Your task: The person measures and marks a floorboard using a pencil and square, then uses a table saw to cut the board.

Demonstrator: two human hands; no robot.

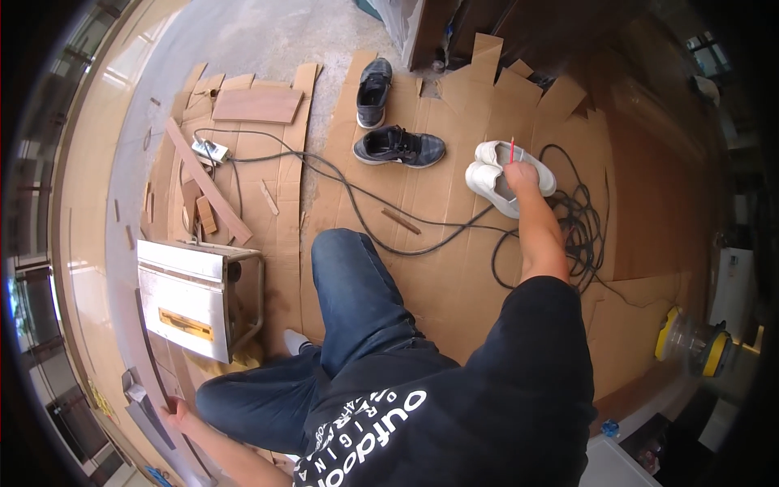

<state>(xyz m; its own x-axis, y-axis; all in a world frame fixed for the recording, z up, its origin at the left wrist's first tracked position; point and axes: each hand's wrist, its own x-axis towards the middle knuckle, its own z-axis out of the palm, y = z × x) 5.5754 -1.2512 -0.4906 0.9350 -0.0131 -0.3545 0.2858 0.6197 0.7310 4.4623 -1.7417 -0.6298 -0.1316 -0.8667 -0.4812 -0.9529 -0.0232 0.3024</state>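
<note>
We are crouched on the cardboard sheets [454, 268], reaching in two directions at once. Our right hand [519, 174] is far out to the right, fingers pressed together around a thin red pencil [511, 150], resting just at the pair of white shoes [499, 174]. Our left hand [180, 415], near left, grips a long dark wooden strip [154, 357] beside the table saw [195, 296]. We judge this the fetching step, the pencil just in hand; marking the strip would call for bringing the pencil back to the near left, clear of the black cable [576, 227]
</note>
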